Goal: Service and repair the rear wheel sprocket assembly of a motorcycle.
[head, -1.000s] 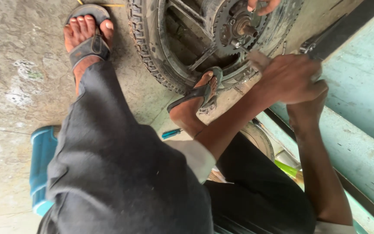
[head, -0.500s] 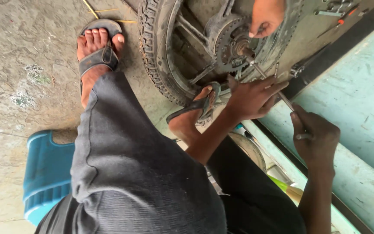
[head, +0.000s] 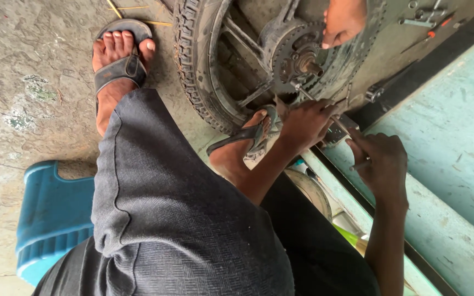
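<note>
A motorcycle wheel (head: 204, 82) with a knobbly tyre lies on the concrete floor, its sprocket and hub (head: 303, 60) facing up. My left hand (head: 305, 123) is closed around a thin metal tool (head: 308, 96) whose tip points at the hub. Just to its right, over the dark edge of a teal surface, my right hand (head: 382, 161) pinches a small thin metal rod (head: 360, 163). Another person's hand (head: 342, 21) rests on the sprocket from the top. My sandalled right foot (head: 242, 142) presses against the tyre.
My other sandalled foot (head: 119, 60) stands on the floor left of the wheel. A blue plastic stool (head: 50, 219) is under me at the lower left. A teal painted surface (head: 456, 148) with a dark strip fills the right. Small tools (head: 423, 22) lie at the top right.
My right hand has separated from the left and dropped to the lower right. The left hand stays near the hub. The other person's hand has moved further onto the sprocket.
</note>
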